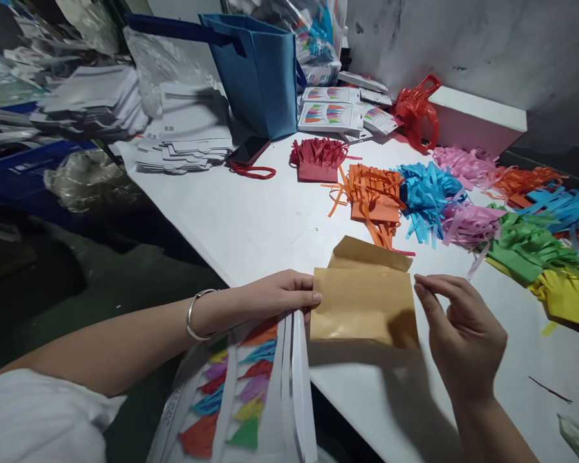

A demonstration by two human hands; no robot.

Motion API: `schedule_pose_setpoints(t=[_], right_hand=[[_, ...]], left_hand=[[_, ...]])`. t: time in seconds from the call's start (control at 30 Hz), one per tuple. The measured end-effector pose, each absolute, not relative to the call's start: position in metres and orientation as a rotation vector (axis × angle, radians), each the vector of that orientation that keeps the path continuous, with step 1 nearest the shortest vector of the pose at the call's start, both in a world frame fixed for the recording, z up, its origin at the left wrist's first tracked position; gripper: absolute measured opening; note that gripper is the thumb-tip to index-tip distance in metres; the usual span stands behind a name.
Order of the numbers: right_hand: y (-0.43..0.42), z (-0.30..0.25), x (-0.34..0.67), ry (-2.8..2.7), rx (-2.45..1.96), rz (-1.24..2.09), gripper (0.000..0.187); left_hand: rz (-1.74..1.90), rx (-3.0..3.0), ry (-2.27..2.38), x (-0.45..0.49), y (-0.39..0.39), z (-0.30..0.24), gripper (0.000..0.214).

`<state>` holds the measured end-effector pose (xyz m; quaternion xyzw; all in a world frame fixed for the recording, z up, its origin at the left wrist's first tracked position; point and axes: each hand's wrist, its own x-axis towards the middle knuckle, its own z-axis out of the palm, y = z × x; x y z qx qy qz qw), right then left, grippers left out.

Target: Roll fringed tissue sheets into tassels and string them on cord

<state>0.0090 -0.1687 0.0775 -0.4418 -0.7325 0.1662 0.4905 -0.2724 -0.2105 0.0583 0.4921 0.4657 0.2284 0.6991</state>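
A yellowish-brown paper envelope [367, 305] is held up over the white table, its flap [367, 254] raised at the top. My left hand [280, 294] grips the envelope's left edge, thumb in front and fingers behind. A silver bangle is on that wrist. At the envelope's upper right corner, my right hand [463, 328] is closed in a pinch; whether anything tiny is between its fingertips I cannot make out. Below my left forearm stands a white package [236, 392] printed with rows of colourful tassels, leaning by the table edge.
Fringed paper bundles lie along the right: dark red [318, 161], orange [375, 193], blue [429, 193], green [535, 244] and yellow [572, 292]. Behind are a blue felt bag [265, 77], a phone [248, 152], white card stacks [193, 122], printed packs [330, 117] and a red plastic bag [417, 112].
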Motion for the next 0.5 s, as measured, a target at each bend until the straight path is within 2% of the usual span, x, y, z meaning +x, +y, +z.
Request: schedule_pose_setpoints(t=[0.3,0.5], right_hand=[[-0.175,0.071,-0.001,-2.170,-0.746,0.382,0.018],[-0.182,0.059,-0.034,-2.241,-0.703,0.305,0.014]], left_hand=[[0.553,1.113,0.982,-0.272,-0.209,0.052,0.034],[0.615,1.157,0.857,-0.257,-0.210,0.056,0.031]])
